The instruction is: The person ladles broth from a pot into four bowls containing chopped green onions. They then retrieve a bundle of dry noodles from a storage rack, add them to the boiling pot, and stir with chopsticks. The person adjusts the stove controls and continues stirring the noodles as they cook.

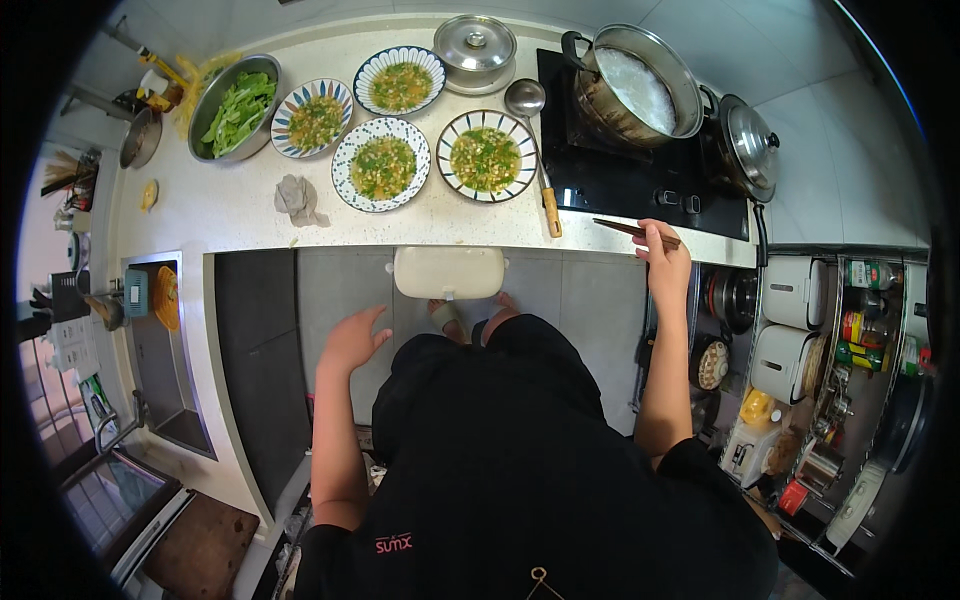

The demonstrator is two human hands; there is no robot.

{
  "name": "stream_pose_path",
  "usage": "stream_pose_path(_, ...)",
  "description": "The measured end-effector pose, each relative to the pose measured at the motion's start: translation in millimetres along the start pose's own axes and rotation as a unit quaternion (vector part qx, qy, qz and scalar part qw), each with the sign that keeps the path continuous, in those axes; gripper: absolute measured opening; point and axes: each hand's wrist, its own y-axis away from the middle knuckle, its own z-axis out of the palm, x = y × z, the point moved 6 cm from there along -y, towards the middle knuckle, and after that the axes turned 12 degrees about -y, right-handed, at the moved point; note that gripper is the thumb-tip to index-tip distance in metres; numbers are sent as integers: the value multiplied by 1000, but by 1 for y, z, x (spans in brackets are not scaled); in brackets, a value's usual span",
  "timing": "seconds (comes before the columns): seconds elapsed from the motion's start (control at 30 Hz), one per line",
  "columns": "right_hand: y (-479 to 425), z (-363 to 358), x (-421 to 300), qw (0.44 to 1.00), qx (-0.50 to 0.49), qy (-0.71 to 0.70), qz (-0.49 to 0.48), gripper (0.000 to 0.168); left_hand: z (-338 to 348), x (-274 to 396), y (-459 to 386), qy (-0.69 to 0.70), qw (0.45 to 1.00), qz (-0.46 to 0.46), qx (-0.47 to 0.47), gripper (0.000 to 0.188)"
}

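Note:
My right hand holds dark chopsticks just over the counter edge, in front of the black cooktop. My left hand hangs below the counter with fingers apart and nothing in it. An uncovered metal pot of whitish, foamy liquid stands on the cooktop. Left of it a ladle with a wooden handle lies on the counter. Several patterned bowls hold broth with chopped greens, among them one with dark stripes, a dotted one and a blue-rimmed one.
A metal basin of leafy greens and a crumpled grey cloth are on the counter's left half. A lidded pot stands at the back, another at the right. The sink is at left, a wire shelf rack at right.

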Motion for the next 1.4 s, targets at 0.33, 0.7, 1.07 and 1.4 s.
stream_pose_path(0.33,-44,13,39,993,-75,79,55,26,0,18,-76,-95,980,-70,163,74)
stream_pose_path(0.7,-49,11,34,987,-99,113,-53,15,-1,27,-168,-154,942,-285,85,126)
stream_pose_path(1.07,-44,-9,46,991,-53,109,-49,14,3,24,-190,-171,933,-315,-23,140)
stream_pose_path(1.4,-36,-5,39,987,-54,147,-46,13,5,22,-188,-168,936,-310,-8,140)
